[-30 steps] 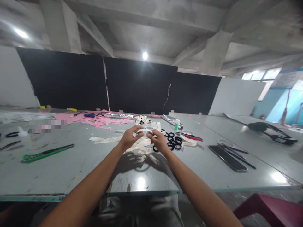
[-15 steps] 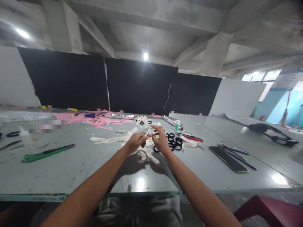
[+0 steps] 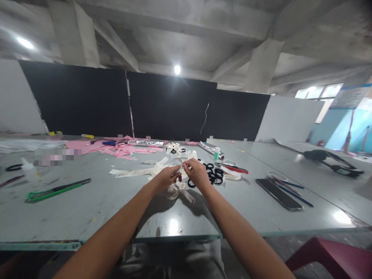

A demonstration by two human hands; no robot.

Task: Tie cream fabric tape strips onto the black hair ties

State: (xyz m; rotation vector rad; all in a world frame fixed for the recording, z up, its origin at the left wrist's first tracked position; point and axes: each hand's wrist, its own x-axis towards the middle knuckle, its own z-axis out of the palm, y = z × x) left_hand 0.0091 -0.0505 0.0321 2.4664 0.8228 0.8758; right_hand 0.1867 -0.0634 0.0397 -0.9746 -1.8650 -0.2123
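Over the middle of the grey table point(image 3: 87, 209), my left hand point(image 3: 164, 177) and my right hand point(image 3: 197, 172) meet and pinch a strip of cream ribbon point(image 3: 176, 162), which arches between the fingertips of both. Just below the hands lies a finished cream ribbon bow point(image 3: 180, 190). More cream ribbon strips point(image 3: 136, 171) trail to the left of the hands. A heap of black hair ties point(image 3: 213, 173) sits right of my right hand.
A green-handled tool point(image 3: 54, 189) lies at the left, pink paper scraps point(image 3: 119, 148) at the back. A black phone point(image 3: 279, 193) and pens point(image 3: 286, 183) lie at the right, red scissors point(image 3: 235, 168) and a small green-capped bottle point(image 3: 217, 153) behind the ties. A maroon stool point(image 3: 328, 257) stands at lower right.
The ribbon loop held high a second ago was lowered; my right hand's fingers, briefly spread, have closed onto the strip again beside my left hand.
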